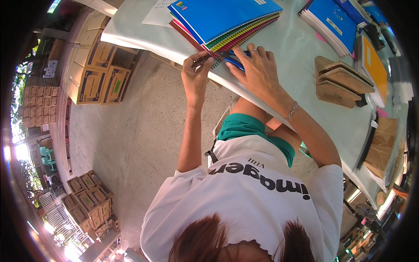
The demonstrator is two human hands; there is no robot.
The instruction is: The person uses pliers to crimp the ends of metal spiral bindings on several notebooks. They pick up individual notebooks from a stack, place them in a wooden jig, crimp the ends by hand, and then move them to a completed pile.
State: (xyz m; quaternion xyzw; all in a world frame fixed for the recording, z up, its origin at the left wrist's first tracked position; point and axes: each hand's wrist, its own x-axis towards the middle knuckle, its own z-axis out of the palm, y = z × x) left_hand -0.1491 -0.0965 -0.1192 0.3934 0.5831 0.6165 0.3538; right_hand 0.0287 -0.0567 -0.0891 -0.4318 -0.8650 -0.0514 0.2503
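The stack of spiral notebooks point(227, 17) lies at the near edge of the tabletop point(292, 65), its wire-bound corner reaching almost to the rim, where both hands meet. Bare surface opens to the right of the stack, as far as a wooden stand point(342, 81) and more blue notebooks point(329, 26); below the rim is open concrete floor point(148, 118), with cartons point(102, 65) well off to the left. The right hand point(259, 72) is closed around a blue-handled tool point(235, 64) beside the bindings. The left hand point(195, 74) has thumb and fingertips drawn in at the corner; whether they grip the wire cannot be told. The tool's working end is hard to make out among the coils, and the stack's far side is cut off by the upper border.
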